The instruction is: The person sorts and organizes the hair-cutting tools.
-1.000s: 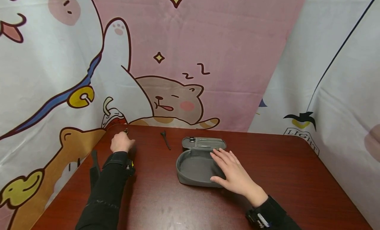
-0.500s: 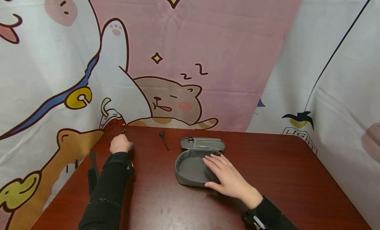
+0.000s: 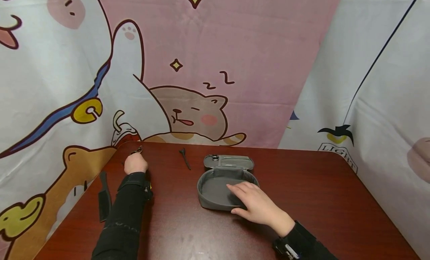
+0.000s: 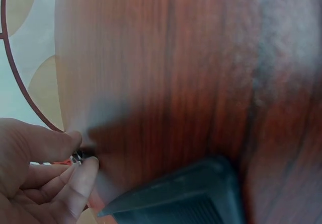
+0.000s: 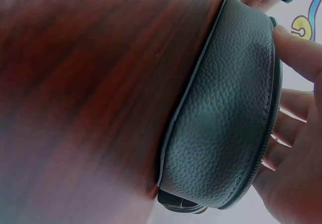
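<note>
At the far left of the table, my left hand [image 3: 136, 163] pinches a small metal piece [image 4: 76, 157] between thumb and forefinger; its kind is mostly hidden by the fingers. A bit of brassy metal [image 3: 139, 149] shows just beyond that hand in the head view. A grey leather-look zip case [image 3: 215, 204] lies unzipped with its lid [image 3: 235, 162] folded back. My right hand [image 3: 256, 206] reaches over the case's front right rim, fingers loosely extended above the inside, thumb by the rim. In the right wrist view the pebbled side wall [image 5: 216, 108] stands before those fingers.
A slim dark tool with a forked end [image 3: 185, 159] lies between the left hand and the case. Beside the left sleeve there is a dark strap [image 3: 105, 196]. The red-brown table [image 3: 319, 200] meets a printed cloth backdrop [image 3: 262, 66] behind.
My right hand has shifted left and nearer, its fingers now lower over the inside of the case. The left hand stays about where it was at the far left.
</note>
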`<action>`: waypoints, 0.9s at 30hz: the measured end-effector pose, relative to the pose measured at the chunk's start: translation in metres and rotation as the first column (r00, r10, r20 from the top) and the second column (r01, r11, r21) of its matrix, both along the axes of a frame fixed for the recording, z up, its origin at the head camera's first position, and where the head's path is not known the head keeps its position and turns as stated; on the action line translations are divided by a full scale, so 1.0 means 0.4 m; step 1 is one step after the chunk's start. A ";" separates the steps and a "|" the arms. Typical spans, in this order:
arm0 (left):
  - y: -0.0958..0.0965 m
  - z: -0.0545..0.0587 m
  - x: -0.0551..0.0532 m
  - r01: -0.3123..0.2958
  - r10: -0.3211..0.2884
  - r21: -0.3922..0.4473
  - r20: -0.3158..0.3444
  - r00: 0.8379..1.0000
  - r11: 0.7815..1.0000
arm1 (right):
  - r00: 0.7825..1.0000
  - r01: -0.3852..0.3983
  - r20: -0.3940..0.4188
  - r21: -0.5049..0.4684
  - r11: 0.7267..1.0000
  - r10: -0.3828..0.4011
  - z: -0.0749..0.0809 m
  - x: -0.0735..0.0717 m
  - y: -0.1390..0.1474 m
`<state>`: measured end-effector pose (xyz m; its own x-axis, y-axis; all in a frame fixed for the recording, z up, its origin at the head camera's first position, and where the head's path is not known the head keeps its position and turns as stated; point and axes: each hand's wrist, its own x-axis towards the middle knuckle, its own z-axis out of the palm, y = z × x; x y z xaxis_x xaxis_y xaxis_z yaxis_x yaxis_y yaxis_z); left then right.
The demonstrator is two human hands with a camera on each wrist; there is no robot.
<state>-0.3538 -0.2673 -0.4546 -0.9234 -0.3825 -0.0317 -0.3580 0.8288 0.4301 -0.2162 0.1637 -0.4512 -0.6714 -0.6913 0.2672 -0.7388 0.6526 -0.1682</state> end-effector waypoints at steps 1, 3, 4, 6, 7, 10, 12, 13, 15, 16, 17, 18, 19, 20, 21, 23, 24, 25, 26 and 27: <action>0.000 0.000 0.003 -0.007 0.007 0.003 0.000 1.000 1.000 | 1.000 -0.001 0.001 0.002 1.000 0.001 0.000 0.000 0.000; 0.000 0.001 0.008 -0.026 0.026 0.020 0.000 1.000 0.999 | 1.000 -0.002 0.000 0.006 1.000 0.002 -0.001 0.000 -0.001; -0.001 0.000 0.009 -0.036 0.036 0.027 0.003 0.999 0.999 | 1.000 -0.002 -0.002 0.008 1.000 0.003 -0.001 0.000 -0.001; -0.005 -0.003 0.010 -0.047 0.047 0.041 0.017 0.999 0.998 | 1.000 -0.005 -0.008 0.014 1.000 0.006 -0.002 0.000 -0.001; -0.008 -0.004 0.010 -0.050 0.049 0.050 0.021 0.999 0.998 | 1.000 -0.008 -0.011 0.016 1.000 0.008 -0.002 0.000 -0.001; -0.014 -0.006 0.011 -0.049 0.047 0.067 0.033 0.998 0.997 | 0.999 -0.022 -0.025 0.018 1.000 0.022 -0.003 -0.004 -0.002; -0.015 -0.001 0.016 -0.046 0.043 0.088 0.035 0.998 0.995 | 0.999 -0.032 -0.037 0.017 0.999 0.032 0.000 -0.006 -0.006; -0.015 0.002 0.018 -0.044 0.041 0.101 0.031 0.999 0.994 | 0.999 -0.036 -0.041 0.015 0.999 0.037 0.003 -0.008 -0.008; -0.011 0.014 0.026 -0.048 0.043 0.142 0.039 0.998 0.989 | 0.998 -0.045 -0.048 0.010 0.999 0.046 0.011 -0.012 -0.016; -0.010 0.017 0.028 -0.051 0.044 0.161 0.046 0.998 0.986 | 0.997 -0.048 -0.052 0.010 0.999 0.049 0.016 -0.013 -0.019; -0.009 0.019 0.029 -0.051 0.042 0.181 0.055 0.998 0.982 | 0.997 -0.050 -0.052 0.008 0.999 0.050 0.021 -0.015 -0.023; -0.008 0.022 0.029 -0.051 0.039 0.200 0.066 0.997 0.978 | 0.997 -0.052 -0.050 0.004 0.999 0.052 0.026 -0.016 -0.028; -0.007 0.025 0.030 -0.054 0.037 0.223 0.078 0.996 0.973 | 0.997 -0.056 -0.050 -0.001 0.998 0.056 0.030 -0.018 -0.032; -0.006 0.027 0.030 -0.056 0.034 0.240 0.095 0.995 0.969 | 0.997 -0.058 -0.050 -0.005 0.998 0.058 0.035 -0.019 -0.036; -0.006 0.029 0.030 -0.053 0.026 0.249 0.107 0.994 0.967 | 0.997 -0.060 -0.051 -0.008 0.998 0.059 0.038 -0.021 -0.040; -0.006 0.032 0.029 -0.043 0.010 0.250 0.131 0.991 0.967 | 0.997 -0.064 -0.046 -0.017 0.998 0.063 0.044 -0.024 -0.047; -0.006 0.032 0.028 -0.043 0.007 0.252 0.142 0.990 0.967 | 0.997 -0.066 -0.042 -0.021 0.998 0.065 0.047 -0.025 -0.051; -0.007 0.030 0.026 -0.044 0.005 0.251 0.153 0.988 0.967 | 0.997 -0.067 -0.042 -0.021 0.998 0.066 0.049 -0.027 -0.055; -0.008 0.029 0.023 -0.043 0.003 0.246 0.161 0.987 0.968 | 0.997 -0.069 -0.039 -0.021 0.997 0.068 0.050 -0.028 -0.059; -0.009 0.027 0.021 -0.053 0.006 0.277 0.165 0.986 0.959 | 0.997 -0.069 -0.037 -0.020 0.997 0.069 0.052 -0.030 -0.062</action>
